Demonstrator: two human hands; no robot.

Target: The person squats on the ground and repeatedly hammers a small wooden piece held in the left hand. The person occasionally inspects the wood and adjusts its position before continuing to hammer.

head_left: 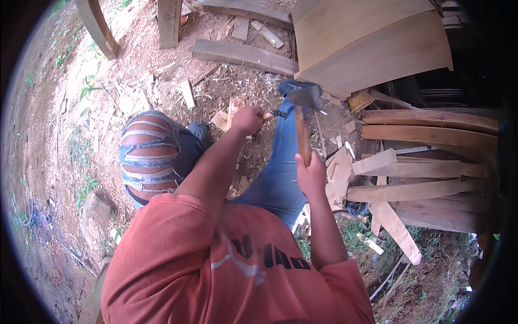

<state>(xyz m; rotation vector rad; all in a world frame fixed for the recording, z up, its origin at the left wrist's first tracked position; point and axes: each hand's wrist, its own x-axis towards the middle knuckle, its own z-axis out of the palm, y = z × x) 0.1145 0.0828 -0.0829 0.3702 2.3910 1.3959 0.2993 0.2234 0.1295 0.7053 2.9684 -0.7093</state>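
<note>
My right hand (312, 175) is closed around the worn wooden handle of a hatchet (303, 129). Its broad grey metal head (305, 98) is raised over my jeans-clad right leg (286, 143), near the shoe. To the left, my left hand (249, 120) is a fist around a short tool with a dark metal end (278, 113), which points toward the hatchet. A stub of light brown handle shows between the fist and the metal; the rest is hidden by my fingers, so I cannot tell its exact kind.
Curved boards (426, 132) are stacked on the right. A wooden panel piece (372, 48) stands at the far right. A long plank (243, 55) lies at the back, and wooden legs (169, 24) stand at far left. Chips and offcuts (186, 94) litter the dirt.
</note>
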